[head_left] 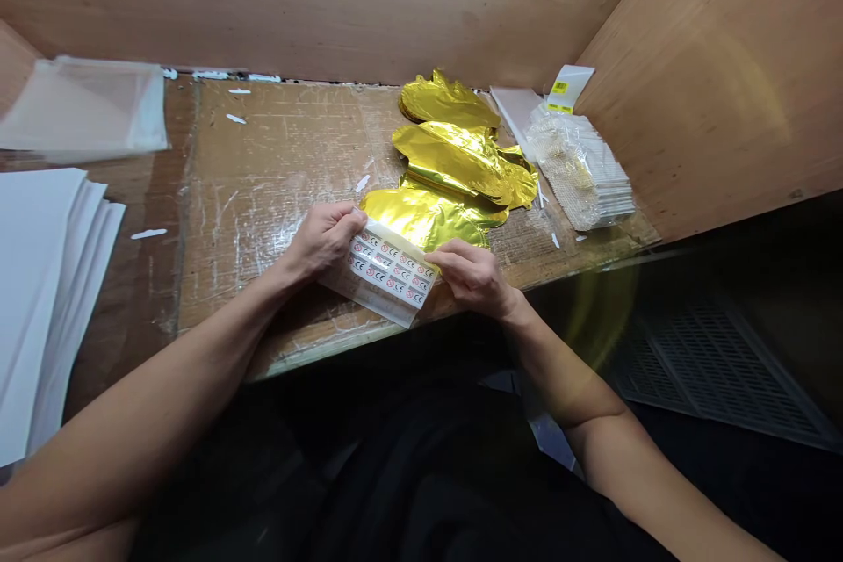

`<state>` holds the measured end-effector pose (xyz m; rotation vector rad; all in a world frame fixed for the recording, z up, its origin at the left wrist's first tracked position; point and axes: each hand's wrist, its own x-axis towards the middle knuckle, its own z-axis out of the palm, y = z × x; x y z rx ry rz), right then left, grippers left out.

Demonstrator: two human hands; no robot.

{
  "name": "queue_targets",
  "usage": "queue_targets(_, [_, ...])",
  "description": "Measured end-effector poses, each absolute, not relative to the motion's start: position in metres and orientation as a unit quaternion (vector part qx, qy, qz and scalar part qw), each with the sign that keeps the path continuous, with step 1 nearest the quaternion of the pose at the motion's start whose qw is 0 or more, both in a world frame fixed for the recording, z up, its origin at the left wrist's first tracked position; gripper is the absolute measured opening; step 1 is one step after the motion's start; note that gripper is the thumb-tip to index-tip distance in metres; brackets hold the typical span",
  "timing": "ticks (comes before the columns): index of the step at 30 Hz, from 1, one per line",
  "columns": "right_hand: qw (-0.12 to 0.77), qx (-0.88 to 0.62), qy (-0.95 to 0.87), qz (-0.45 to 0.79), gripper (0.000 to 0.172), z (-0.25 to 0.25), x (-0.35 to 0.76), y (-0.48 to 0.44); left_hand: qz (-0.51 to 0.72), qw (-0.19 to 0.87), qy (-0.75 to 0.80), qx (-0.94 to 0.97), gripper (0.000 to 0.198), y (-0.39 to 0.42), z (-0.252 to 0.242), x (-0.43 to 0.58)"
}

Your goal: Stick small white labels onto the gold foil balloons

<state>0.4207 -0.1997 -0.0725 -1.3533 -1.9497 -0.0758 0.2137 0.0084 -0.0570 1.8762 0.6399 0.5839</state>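
Between my hands is a sheet of CE-mark stickers (388,268), with rows of small black and red symbols. Its lower part is translucent, and I cannot tell whether that is backing or a clear bag. My left hand (322,237) pinches the upper left corner between thumb and fingers. At the right edge my right hand (471,272) is closed on the same sheet, fingers bent. The sheet tilts above the table's front edge. Just beyond it lie flat gold foil balloons (428,215) in overlapping piles, the nearest partly covered by the sheet.
Stacked clear-bagged packs (586,171) stand at the right, behind them a white card (572,88) with yellow labels. Clear plastic bags (85,105) and white paper (39,281) lie left. White scraps (148,234) dot the table. Wooden panels (296,0) enclose it; a crate (724,360) sits lower right.
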Motion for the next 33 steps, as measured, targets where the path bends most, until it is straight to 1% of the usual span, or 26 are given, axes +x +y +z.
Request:
queue_targets(4, [0.337,-0.512,-0.787,-0.065,0.036,-0.075,0.424,-0.199,0.233,0.530,0.262,0.772,0.036,0.010,-0.060,0.214])
queue_targets(7, [0.350,-0.492,-0.793,-0.086,0.035,-0.075,0.423,-0.198,0.228,0.552,0.265,0.757,0.035,0.011,-0.061,0.214])
queue_targets(9, [0.369,-0.490,-0.786,-0.072,0.035,-0.075,0.421,-0.198,0.226,0.567,0.269,0.746,0.035,0.010,-0.061,0.214])
queue_targets(13, [0.434,-0.540,-0.721,0.008,0.031,-0.070,0.413,-0.200,0.229,0.587,0.275,0.726,0.033,0.008,-0.060,0.214])
queue_targets(15, [0.453,-0.569,-0.682,0.082,0.028,-0.066,0.409,-0.199,0.229,0.597,0.276,0.718,0.032,0.007,-0.059,0.214])
queue_targets(16, [0.463,-0.576,-0.659,0.139,0.029,-0.064,0.407,-0.199,0.227,0.601,0.275,0.715,0.032,0.007,-0.058,0.214])
queue_targets(19, [0.518,-0.560,-0.555,0.332,0.042,-0.058,0.403,-0.198,0.212,0.616,0.264,0.711,0.033,0.005,-0.056,0.213])
queue_targets(21, [0.548,-0.541,-0.490,0.408,0.047,-0.055,0.402,-0.197,0.201,0.628,0.257,0.706,0.034,0.003,-0.053,0.213])
queue_targets(23, [0.560,-0.543,-0.458,0.427,0.048,-0.054,0.402,-0.197,0.198,0.644,0.256,0.693,0.034,0.001,-0.051,0.211])
queue_targets(26, [0.555,-0.565,-0.442,0.421,0.049,-0.053,0.403,-0.197,0.179,0.655,0.254,0.689,0.034,-0.001,-0.048,0.209])
queue_targets(29, [0.542,-0.591,-0.431,0.414,0.045,-0.053,0.405,-0.197,0.177,0.631,0.253,0.711,0.034,-0.003,-0.049,0.209])
queue_targets(31, [0.541,-0.604,-0.416,0.411,0.039,-0.054,0.406,-0.196,0.200,0.610,0.255,0.723,0.032,-0.005,-0.051,0.210])
queue_targets(33, [0.552,-0.608,-0.397,0.411,0.038,-0.055,0.407,-0.197,0.221,0.593,0.259,0.730,0.030,-0.008,-0.052,0.211])
